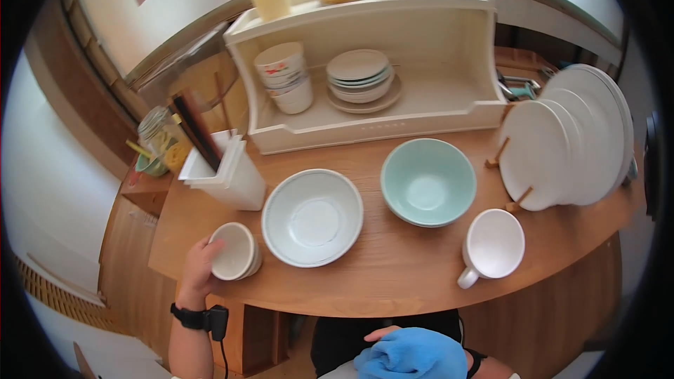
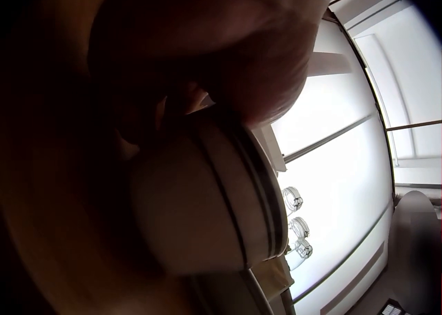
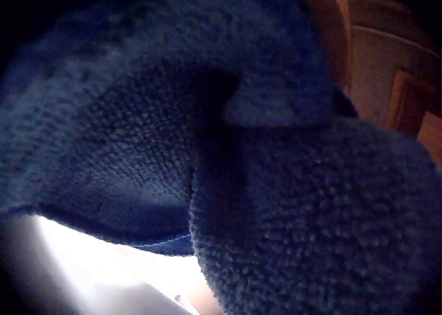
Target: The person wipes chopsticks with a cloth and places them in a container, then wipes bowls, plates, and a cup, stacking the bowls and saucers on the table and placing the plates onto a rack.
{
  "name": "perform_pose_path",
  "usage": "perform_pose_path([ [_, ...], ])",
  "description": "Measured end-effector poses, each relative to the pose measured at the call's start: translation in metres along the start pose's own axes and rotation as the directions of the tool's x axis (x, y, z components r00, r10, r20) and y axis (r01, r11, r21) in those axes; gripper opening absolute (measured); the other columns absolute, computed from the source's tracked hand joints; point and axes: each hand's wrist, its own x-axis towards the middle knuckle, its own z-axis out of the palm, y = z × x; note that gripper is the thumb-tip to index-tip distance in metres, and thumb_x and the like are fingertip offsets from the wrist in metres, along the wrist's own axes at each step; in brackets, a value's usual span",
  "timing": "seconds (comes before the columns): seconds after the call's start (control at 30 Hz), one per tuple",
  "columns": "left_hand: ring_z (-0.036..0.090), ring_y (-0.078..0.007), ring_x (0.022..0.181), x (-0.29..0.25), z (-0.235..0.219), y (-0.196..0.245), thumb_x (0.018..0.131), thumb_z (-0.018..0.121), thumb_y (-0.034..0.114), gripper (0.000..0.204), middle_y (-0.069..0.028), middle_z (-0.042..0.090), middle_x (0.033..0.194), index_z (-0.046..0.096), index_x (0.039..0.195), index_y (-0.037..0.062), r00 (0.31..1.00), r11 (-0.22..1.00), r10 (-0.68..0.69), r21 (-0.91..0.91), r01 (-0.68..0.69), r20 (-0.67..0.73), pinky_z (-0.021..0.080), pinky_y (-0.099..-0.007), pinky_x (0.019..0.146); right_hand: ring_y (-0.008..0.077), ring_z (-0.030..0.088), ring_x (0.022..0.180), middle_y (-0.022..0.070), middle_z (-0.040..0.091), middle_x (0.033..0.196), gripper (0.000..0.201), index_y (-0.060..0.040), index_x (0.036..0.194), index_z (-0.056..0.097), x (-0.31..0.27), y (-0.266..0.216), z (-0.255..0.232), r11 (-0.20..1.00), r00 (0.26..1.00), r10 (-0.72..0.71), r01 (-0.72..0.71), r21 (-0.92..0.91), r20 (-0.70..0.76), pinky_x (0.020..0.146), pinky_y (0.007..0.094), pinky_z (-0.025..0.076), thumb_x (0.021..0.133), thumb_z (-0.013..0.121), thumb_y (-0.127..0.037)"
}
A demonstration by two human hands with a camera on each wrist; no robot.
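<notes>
My left hand (image 1: 201, 267) grips a small stack of nested white cups (image 1: 236, 253) at the table's front left, with the thumb over the rim. In the left wrist view, dark bands run around the cups (image 2: 207, 198) below the darkened fingers. Low in front of my body, my right hand (image 1: 382, 333) holds a bunched blue towel (image 1: 415, 356). Its cloth covers most of that hand, and folds of the towel (image 3: 311, 204) fill the right wrist view. A wide white bowl (image 1: 312, 217) stands to the right of the cups.
A mint-green bowl (image 1: 428, 182) and a white mug (image 1: 494, 244) stand right of centre. Large white plates (image 1: 540, 158) lean in a rack at the right. Behind the white utensil holder (image 1: 242, 179) is a cream shelf (image 1: 393, 130) with stacked cups (image 1: 286, 77) and dishes (image 1: 359, 74).
</notes>
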Motion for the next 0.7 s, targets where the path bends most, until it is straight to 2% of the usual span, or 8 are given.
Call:
perform_pose_path([
  [0.07,0.063,-0.0174,0.094,-0.007,0.005,0.0,0.093,0.055,0.014,0.031,-0.0115,0.064,0.106,0.056,0.117,-0.0068,1.0,1.0,0.006,-0.02,-0.005,0.023,0.05,-0.0294,0.082,0.0149,0.063,0.093,0.0082,0.064,0.103,0.044,0.0016,0.128,0.046,-0.003,-0.001,-0.003,1.0,1.0,-0.009,0.009,-0.022,0.009,0.082,0.0248,0.052,0.086,0.061,-0.003],
  [0.17,0.059,-0.0182,0.098,-0.028,0.013,0.005,0.095,0.054,0.014,0.029,-0.0109,0.064,0.106,0.057,0.116,-0.005,0.928,0.92,0.312,0.308,-0.242,-0.202,0.047,-0.0306,0.087,0.0149,0.063,0.093,0.0082,0.064,0.103,0.044,0.0014,0.127,0.047,-0.009,-0.004,-0.009,0.999,1.0,-0.023,0.023,-0.031,0.012,0.082,0.0249,0.051,0.086,0.062,-0.003],
  [0.23,0.056,-0.0166,0.095,-0.056,0.028,0.014,0.094,0.054,0.015,0.026,-0.0107,0.063,0.104,0.059,0.113,-0.0029,0.676,0.623,0.716,0.594,-0.509,-0.173,0.044,-0.0294,0.086,0.0149,0.063,0.093,0.0082,0.064,0.103,0.044,0.0013,0.127,0.047,-0.013,-0.006,-0.013,0.999,0.999,-0.031,0.031,-0.034,0.018,0.082,0.025,0.051,0.086,0.062,-0.003],
  [0.27,0.056,-0.0166,0.095,-0.068,0.042,0.026,0.094,0.054,0.015,0.026,-0.0107,0.063,0.104,0.059,0.113,-0.0029,0.677,0.619,0.717,0.599,-0.508,-0.166,0.044,-0.0294,0.086,0.0149,0.063,0.093,0.0081,0.064,0.103,0.044,0.0013,0.127,0.048,-0.014,-0.008,-0.014,0.999,0.999,-0.028,0.029,-0.032,0.024,0.083,0.025,0.051,0.086,0.063,-0.003],
  [0.4,0.054,-0.0157,0.078,-0.094,0.125,0.082,0.087,0.063,0.015,0.022,-0.0116,0.063,0.096,0.062,0.103,-0.0008,0.59,0.355,0.708,0.527,-0.772,0.388,0.043,-0.0259,0.071,0.0149,0.062,0.094,0.0081,0.064,0.103,0.044,0.0011,0.126,0.048,-0.016,-0.01,-0.017,1.0,0.999,-0.02,0.02,-0.022,0.039,0.083,0.0251,0.051,0.085,0.063,-0.004],
  [0.53,0.061,-0.0249,0.079,-0.063,0.212,0.112,0.083,0.068,0.018,0.028,-0.0147,0.062,0.093,0.062,0.104,-0.0001,0.631,0.341,0.544,0.541,-0.769,0.553,0.048,-0.0323,0.068,0.0149,0.062,0.094,0.0081,0.064,0.104,0.044,0.0009,0.125,0.049,-0.023,-0.011,-0.017,1.0,0.998,-0.02,0.021,-0.023,0.06,0.083,0.0253,0.051,0.085,0.064,-0.004],
  [0.63,0.063,-0.0303,0.088,-0.011,0.261,0.101,0.084,0.068,0.027,0.037,-0.0175,0.063,0.095,0.061,0.109,-0.0001,0.539,0.14,0.563,0.571,-0.809,0.626,0.05,-0.0382,0.074,0.0149,0.062,0.094,0.008,0.064,0.104,0.043,0.0007,0.125,0.05,-0.033,-0.01,-0.017,0.999,0.998,-0.027,0.028,-0.019,0.065,0.083,0.0254,0.051,0.084,0.065,-0.005],
  [0.7,0.063,-0.0335,0.094,0.018,0.286,0.097,0.083,0.067,0.038,0.051,-0.0202,0.064,0.102,0.059,0.115,-0.0005,0.645,0.032,0.468,0.717,-0.696,0.605,0.05,-0.0407,0.079,0.0149,0.062,0.095,0.008,0.064,0.104,0.043,0.0006,0.124,0.05,-0.04,-0.012,-0.016,0.999,0.997,-0.043,0.044,-0.024,0.061,0.084,0.0255,0.051,0.084,0.065,-0.005],
])
